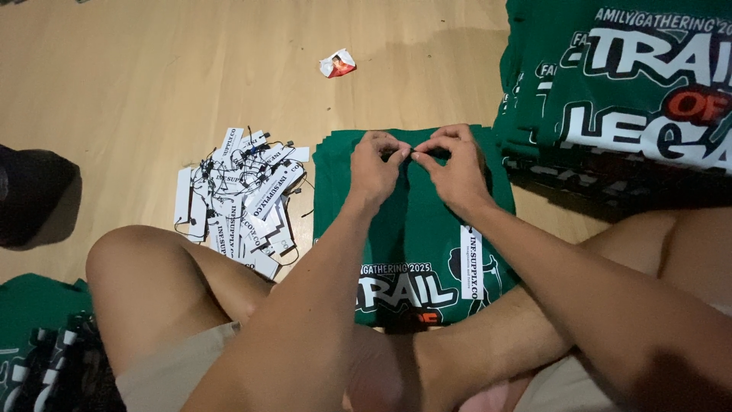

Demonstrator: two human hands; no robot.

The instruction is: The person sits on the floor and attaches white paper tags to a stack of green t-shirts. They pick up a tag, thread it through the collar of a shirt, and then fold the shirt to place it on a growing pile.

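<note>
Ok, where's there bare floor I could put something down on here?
The widest bare floor is the far left stretch, beyond the pile of tags and left of the crumpled wrapper. A narrow strip runs between the tags and the green shirt. It is crowded under both hands and by the shirt stack.

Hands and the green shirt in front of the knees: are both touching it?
Touching. The head view shows the left hand and right hand resting on the folded green shirt, fingertips pinched together at its top edge.
</note>
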